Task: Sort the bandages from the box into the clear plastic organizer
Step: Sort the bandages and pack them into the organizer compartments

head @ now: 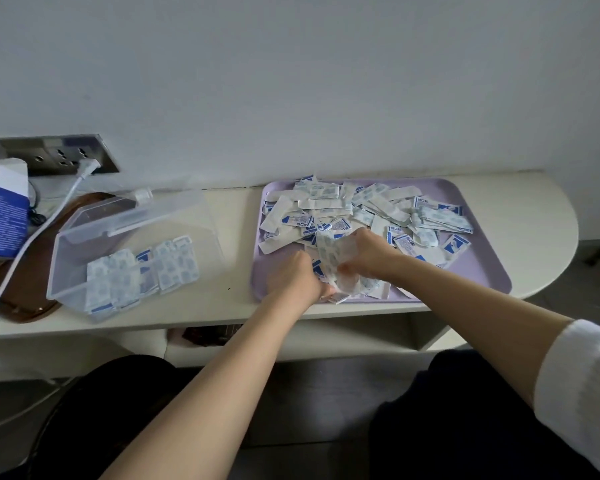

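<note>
Centre frame, at the tray's (pixel 482 271) near edge: left hand (pixel 297 277) and right hand (pixel 368 252) both pinch one bundle of bandages (pixel 329 251), its length running up-frame. The open organizer (pixel 66 244) sits centre-left, on the left hand's side. The loose pile (pixel 361 209) lies beyond.

A plain white wall (pixel 291 64) stands behind a cream table (pixel 534 209) with a rounded right end. Low on the wall at left is a metal socket panel (pixel 59 155) with a white plug (pixel 89 165) in it. An open shelf (pixel 326 337) runs beneath the table. The floor (pixel 596 289) is dark grey.
</note>
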Available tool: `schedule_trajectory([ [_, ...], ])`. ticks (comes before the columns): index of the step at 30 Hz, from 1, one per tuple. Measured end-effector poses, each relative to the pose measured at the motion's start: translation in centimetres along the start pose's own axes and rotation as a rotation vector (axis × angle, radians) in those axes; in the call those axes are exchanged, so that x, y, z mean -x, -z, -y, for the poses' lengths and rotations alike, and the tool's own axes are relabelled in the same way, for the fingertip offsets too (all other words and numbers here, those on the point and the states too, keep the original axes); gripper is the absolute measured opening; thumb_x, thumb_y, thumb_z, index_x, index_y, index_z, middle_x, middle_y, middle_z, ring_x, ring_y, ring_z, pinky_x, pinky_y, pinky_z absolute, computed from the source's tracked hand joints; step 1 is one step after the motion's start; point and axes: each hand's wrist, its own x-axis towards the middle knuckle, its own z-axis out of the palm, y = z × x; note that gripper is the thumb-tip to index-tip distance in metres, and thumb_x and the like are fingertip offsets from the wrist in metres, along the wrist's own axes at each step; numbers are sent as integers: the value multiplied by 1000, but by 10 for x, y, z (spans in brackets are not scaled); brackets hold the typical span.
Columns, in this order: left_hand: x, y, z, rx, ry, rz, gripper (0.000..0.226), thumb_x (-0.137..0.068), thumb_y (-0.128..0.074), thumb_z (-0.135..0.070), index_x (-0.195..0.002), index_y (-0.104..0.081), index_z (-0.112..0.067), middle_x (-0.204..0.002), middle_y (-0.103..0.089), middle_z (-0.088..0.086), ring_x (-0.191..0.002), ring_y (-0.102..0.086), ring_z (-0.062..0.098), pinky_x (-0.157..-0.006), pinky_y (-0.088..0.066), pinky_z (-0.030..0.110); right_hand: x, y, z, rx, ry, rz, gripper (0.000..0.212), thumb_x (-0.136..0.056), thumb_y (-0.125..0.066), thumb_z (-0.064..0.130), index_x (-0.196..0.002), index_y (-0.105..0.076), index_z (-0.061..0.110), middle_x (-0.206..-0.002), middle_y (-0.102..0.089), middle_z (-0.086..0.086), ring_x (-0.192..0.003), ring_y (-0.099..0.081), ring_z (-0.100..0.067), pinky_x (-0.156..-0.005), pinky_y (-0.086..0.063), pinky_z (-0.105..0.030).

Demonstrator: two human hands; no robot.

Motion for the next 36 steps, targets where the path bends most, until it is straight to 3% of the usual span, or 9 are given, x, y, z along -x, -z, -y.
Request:
schedule_trajectory([
  [2, -3, -3, 6, 74, -12, -20, 44, -65, -68, -56, -93, -61, -22, -92, -68, -5, -95, -61, 18, -82, -47, 26, -1, 0, 1, -26, 23, -7, 13, -83, -55, 7, -80, -43, 9, -71, -45, -2, -58, -43, -12, -42, -32, -17],
  [5, -9, 0, 17, 204, -28, -57, 35, -74, -68, -44, -100, -60, -22, -101, -67, -4, -103, -55, 17, -90, -44, 27, 3, 10, 6, -89, 68, -140, 21, -87, -58, 9, -105, -49, 4, -94, -58, -10, -75, -53, -21, -47, -37, -21],
  [11, -14, 22, 22, 517, 6, -114, 21, -88, -59, -21, -103, -59, -7, -96, -62, 7, -84, -53, 23, -68, -38, 25, 14, 17, 19, 71, 351, -431, 19, -88, -53, 12, -106, -57, 6, -92, -66, -15, -77, -57, -30, -62, -45, -36],
  [16, -9, 24, 8, 903, 72, -43, 10, -91, -51, -11, -98, -55, -6, -76, -64, 10, -56, -58, 21, -54, -50, 27, 19, 1, 25, 251, 477, -396, 14, -94, -50, 16, -99, -62, 12, -84, -64, -11, -79, -57, -31, -61, -40, -32],
  [20, -6, 27, 0, 1140, 130, 4, 18, -90, -45, 0, -90, -61, -8, -75, -66, 10, -48, -61, 14, -49, -53, 21, 15, -10, 25, 242, 583, -323, 32, -93, -43, 5, -118, -58, 17, -92, -67, -7, -89, -60, -29, -75, -49, -38],
  [24, -4, 35, 2, 1358, 198, 80, 23, -88, -42, -1, -81, -63, -3, -62, -64, 8, -45, -61, 16, -50, -54, 23, 9, -16, 20, 238, 603, -191, 46, -94, -38, 0, -138, -41, 13, -133, -51, -6, -117, -51, -29, -93, -42, -36],
  [27, -4, 36, 8, 1370, 179, 84, 21, -93, -47, -10, -79, -64, -7, -52, -63, 1, -44, -61, 15, -49, -54, 24, 8, -20, 18, 237, 639, -130, 45, -101, -35, 13, -145, -29, 18, -147, -35, -1, -128, -41, -29, -104, -35, -36],
  [30, -2, 31, 14, 1330, 145, 47, 16, -92, -49, -3, -96, -65, -5, -68, -65, 6, -51, -63, 13, -56, -57, 26, 12, -20, 20, 197, 597, -67, 46, -102, -30, 26, -146, -26, 15, -149, -31, -3, -134, -32, -26, -110, -26, -34],
  [36, 1, 28, 19, 1340, 181, 0, 19, -90, -47, 8, -84, -59, -6, -59, -65, 7, -45, -63, 13, -55, -57, 22, 13, -9, 23, 29, 449, -190, 38, -96, -46, 15, -134, -42, 12, -133, -48, -7, -122, -43, -22, -93, -31, -22],
])
